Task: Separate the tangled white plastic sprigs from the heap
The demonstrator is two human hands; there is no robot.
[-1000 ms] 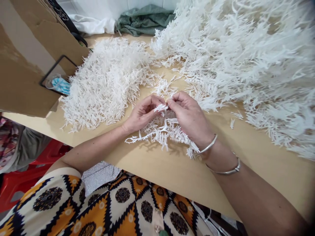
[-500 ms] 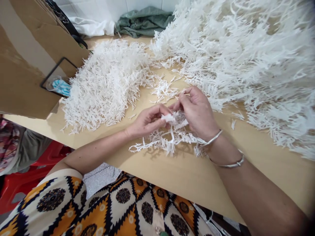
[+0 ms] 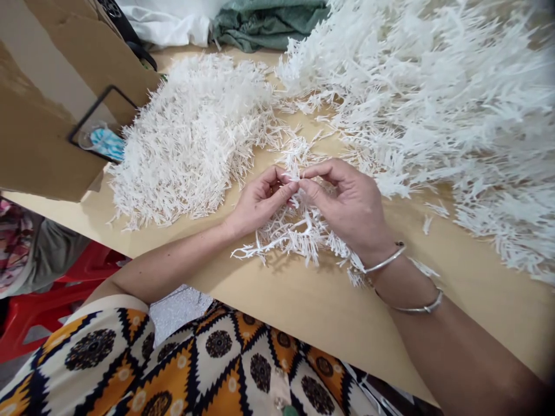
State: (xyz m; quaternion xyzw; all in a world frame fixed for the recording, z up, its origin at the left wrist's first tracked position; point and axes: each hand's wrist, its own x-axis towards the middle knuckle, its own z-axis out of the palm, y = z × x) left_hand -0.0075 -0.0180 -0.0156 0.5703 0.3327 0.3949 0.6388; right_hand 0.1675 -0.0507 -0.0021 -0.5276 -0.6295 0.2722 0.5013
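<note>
My left hand (image 3: 262, 199) is closed in a pinch on small white bristly sprigs (image 3: 293, 172). Against it, my right hand (image 3: 344, 199) also pinches, its thumb and forefinger meeting at the same sprigs; the exact piece between these fingertips is too small to make out. Beneath both hands a white branching plastic stem (image 3: 303, 231) with many fine twigs rests on the table, partly covered by the right hand. Just beyond the fingers lies a small scatter of loose white sprigs (image 3: 299, 149).
A mound of short white sprigs (image 3: 195, 133) sits left of centre; a larger heap of white branched pieces (image 3: 416, 98) fills the right. At left stands a cardboard box (image 3: 56, 110) with a black wire frame (image 3: 93, 115). Green cloth (image 3: 269, 23) lies at the back, red stools (image 3: 39, 315) below left.
My right hand has come down and left, so its fingertips now meet those of my left hand. The view has shifted slightly.
</note>
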